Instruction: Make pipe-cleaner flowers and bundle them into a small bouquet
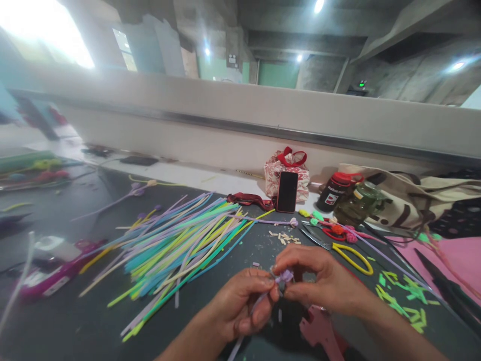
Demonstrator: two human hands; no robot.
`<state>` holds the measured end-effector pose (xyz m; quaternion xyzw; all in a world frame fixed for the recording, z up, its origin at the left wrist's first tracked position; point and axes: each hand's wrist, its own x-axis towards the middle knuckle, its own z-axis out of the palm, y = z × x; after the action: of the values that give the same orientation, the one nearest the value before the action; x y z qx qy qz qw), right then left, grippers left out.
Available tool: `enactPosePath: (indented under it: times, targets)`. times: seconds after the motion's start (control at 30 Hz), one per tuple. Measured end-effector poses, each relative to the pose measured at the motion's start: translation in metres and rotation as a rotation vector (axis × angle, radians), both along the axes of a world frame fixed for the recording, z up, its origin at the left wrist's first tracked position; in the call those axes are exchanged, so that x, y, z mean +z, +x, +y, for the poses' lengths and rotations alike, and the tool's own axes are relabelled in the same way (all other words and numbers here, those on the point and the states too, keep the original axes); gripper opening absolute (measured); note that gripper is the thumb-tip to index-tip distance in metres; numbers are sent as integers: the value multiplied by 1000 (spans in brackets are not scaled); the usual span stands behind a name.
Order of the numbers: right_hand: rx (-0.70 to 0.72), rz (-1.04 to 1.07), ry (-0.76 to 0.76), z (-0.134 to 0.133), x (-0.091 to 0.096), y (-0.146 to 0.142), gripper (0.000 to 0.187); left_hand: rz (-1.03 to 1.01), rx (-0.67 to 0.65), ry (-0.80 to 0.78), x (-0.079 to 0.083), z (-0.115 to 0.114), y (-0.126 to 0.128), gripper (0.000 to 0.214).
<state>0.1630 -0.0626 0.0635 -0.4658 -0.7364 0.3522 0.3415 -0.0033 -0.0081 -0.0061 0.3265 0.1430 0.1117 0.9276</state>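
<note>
Both hands meet low in the middle of the view around a small purple flower-like piece [286,275] with a grey bit under it. My left hand [244,303] is closed, thumb and fingers pinching the piece's base, and a pale purple stem [236,348] runs down from it. From the other side, my right hand [323,278] pinches the flower-like piece between thumb and fingers. Just below the right hand lies a pink tool [319,328], partly hidden by the hand and forearm. Scissors with yellow handles [353,258] lie beyond the right hand.
A heap of long coloured strips [184,245] covers the table's left middle. Cut green pieces [406,296] lie at right. Along the back stand a phone [287,192], a patterned bag [272,173], a black bottle [332,193] and a green jug [361,203]. A magenta device [56,276] is at far left.
</note>
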Motion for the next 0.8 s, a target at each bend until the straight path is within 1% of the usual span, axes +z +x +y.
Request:
enactPosePath:
  times: [0.07,0.1,0.13,0.17,0.2,0.27,0.33,0.37,0.4,0.47,0.53,0.6,0.67,0.8]
  targets:
    - [-25,32,-25,-2,0,2,43,50,33,78,3,-1,-1,25]
    - [-46,54,-45,-3,0,4,52,86,70,135,5,-2,-2,26]
    - [-71,77,-70,-4,0,6,59,130,124,205,7,-3,-2,26]
    - [-97,105,-97,-5,0,9,61,176,187,278,9,-4,-2,26]
    - [-130,132,-118,-7,-1,11,58,221,249,350,11,-4,-2,26]
    - [-227,166,-137,-10,-2,16,45,287,331,476,12,-6,-2,28]
    - [-313,175,-150,-13,-3,17,34,318,369,563,11,-7,-1,28]
    - [-332,171,-164,-14,-3,16,32,331,381,600,11,-8,-1,27]
    - [-329,163,-180,-15,-3,15,32,345,394,636,10,-9,0,25]
    - [-279,139,-192,-17,-1,10,39,382,422,705,10,-10,2,22]
    - [-251,70,-159,-17,1,5,45,432,452,773,11,-11,3,21]
    - [-278,-24,-109,-17,1,0,48,488,499,833,13,-12,4,21]
    - [-325,-85,-94,-16,-3,-4,47,535,558,905,15,-13,4,19]
    - [-370,-59,-119,-12,-15,-8,42,572,641,1135,14,-13,2,13]
